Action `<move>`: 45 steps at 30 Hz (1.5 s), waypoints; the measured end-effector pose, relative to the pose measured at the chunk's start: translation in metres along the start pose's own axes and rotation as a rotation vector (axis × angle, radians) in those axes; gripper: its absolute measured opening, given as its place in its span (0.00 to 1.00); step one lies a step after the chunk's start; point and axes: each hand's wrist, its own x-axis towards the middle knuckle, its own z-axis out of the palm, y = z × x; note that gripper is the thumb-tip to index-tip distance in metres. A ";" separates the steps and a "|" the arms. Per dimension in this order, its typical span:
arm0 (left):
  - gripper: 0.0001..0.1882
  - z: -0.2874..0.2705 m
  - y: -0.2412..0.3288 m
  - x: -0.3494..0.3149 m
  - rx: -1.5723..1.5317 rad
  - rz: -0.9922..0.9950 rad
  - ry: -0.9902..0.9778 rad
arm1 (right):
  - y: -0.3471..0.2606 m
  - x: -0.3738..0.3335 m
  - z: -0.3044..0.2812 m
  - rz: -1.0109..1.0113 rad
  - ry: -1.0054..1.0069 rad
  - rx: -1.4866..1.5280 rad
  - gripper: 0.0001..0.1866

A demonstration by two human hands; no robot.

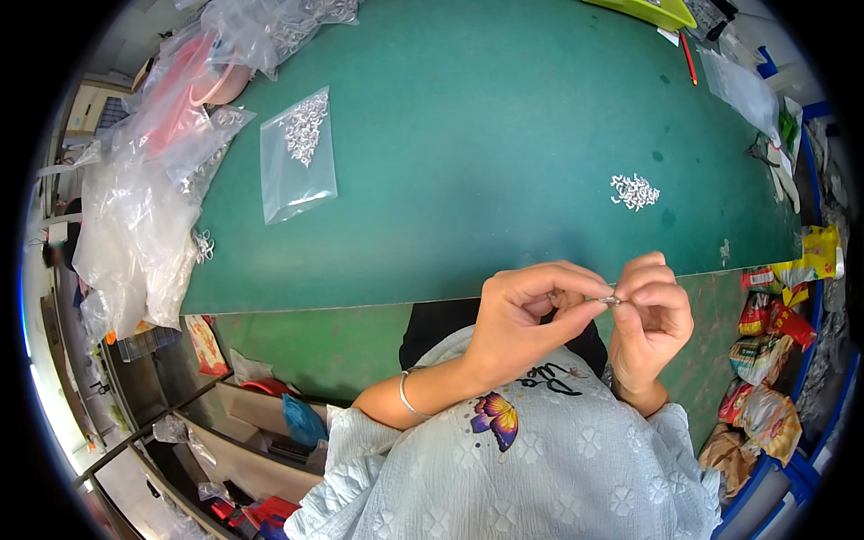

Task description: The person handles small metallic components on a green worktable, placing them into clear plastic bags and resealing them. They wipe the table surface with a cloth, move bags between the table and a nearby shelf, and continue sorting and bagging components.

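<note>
Two bare hands meet right of centre in the lower half of the frame, just past the near edge of one green counter (450, 162). The left hand (517, 319) has its grip pressed together at the thumb and forefinger, pinching one small metal piece (610, 301); the right hand (652, 315) pinches the same piece from the other side, its other fingers curled. The piece's exact shape is too small to tell. One silver bracelet (407, 396) circles the left wrist.

On the counter, right of centre, lies one loose pile of small silver pieces (635, 193), too many and too close to count. In the upper left lies one flat clear bag (297, 193) with one cluster of similar pieces (306, 130) showing in its upper part. At the far left, several large clear bags (135, 225) overlap, their number unclear, near a pink basin (223, 85). One yellow-green tray (652, 11) sits at the upper right edge, with one red pencil (688, 59) just below it.
</note>
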 end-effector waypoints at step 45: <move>0.13 -0.002 0.010 -0.004 -0.267 -0.132 0.121 | 0.001 0.001 0.019 0.174 0.138 0.172 0.08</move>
